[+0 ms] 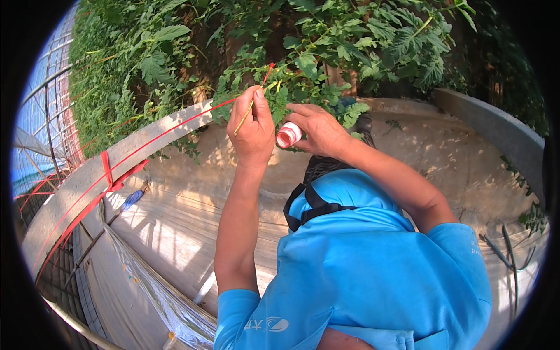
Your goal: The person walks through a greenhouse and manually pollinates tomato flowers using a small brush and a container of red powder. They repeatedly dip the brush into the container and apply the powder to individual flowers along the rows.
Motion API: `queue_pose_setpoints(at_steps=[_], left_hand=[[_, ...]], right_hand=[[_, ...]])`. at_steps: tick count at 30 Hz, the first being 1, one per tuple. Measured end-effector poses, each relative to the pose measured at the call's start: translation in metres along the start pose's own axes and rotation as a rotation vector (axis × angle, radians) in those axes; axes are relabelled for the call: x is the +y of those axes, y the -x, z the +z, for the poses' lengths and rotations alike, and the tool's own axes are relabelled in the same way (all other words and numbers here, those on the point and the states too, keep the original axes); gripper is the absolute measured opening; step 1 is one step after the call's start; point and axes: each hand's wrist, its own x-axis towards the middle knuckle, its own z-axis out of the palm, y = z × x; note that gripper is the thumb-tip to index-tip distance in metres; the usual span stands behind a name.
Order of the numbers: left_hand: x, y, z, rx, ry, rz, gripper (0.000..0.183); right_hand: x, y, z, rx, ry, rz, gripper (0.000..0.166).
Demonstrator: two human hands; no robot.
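My left hand (pixel 253 127) pinches a thin stick (pixel 243 118) between thumb and fingers. Its far tip is coated red and reaches among the leaves of a tomato-like plant (pixel 280 98). Just to the right, my right hand (pixel 318 129) grips a small white bottle (pixel 292 131). The bottle is uncapped and tilted, its mouth turned towards me, with red stains around the rim and inside. Leaves surround both hands and partly hide what lies behind them. The stick's red tip is well apart from the bottle.
A taut red string (pixel 175 130) runs from lower left to beside my left hand. Red ribbon (pixel 114 186) is tied around a curved-looking concrete beam (pixel 148 135). Another concrete edge (pixel 494 118) stands at right. Dense foliage (pixel 131 57) fills the far side; plastic sheeting (pixel 162 293) lies lower left.
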Motion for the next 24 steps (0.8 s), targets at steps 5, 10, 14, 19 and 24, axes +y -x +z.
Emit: queue_pose_setpoints(at_steps=[5, 10, 14, 19, 24], left_hand=[[-0.005, -0.001, 0.004, -0.027, -0.058, 0.024, 0.02], [-0.003, 0.0, 0.001, 0.001, -0.006, -0.018, 0.022], [0.008, 0.003, -0.013, 0.051, 0.104, -0.156, 0.017], [0.007, 0.004, -0.022, 0.097, 0.137, -0.265, 0.015], [-0.011, 0.012, -0.015, 0.076, -0.001, -0.144, 0.027]], right_hand=[[0.001, 0.003, 0.001, 0.002, 0.014, -0.001, 0.042], [0.001, 0.004, 0.0, 0.001, 0.016, 0.002, 0.043], [0.0, 0.006, -0.001, 0.025, 0.001, 0.011, 0.044], [0.003, 0.009, 0.001, 0.043, -0.009, 0.001, 0.045], [0.003, 0.01, 0.0, 0.017, 0.0, -0.011, 0.046]])
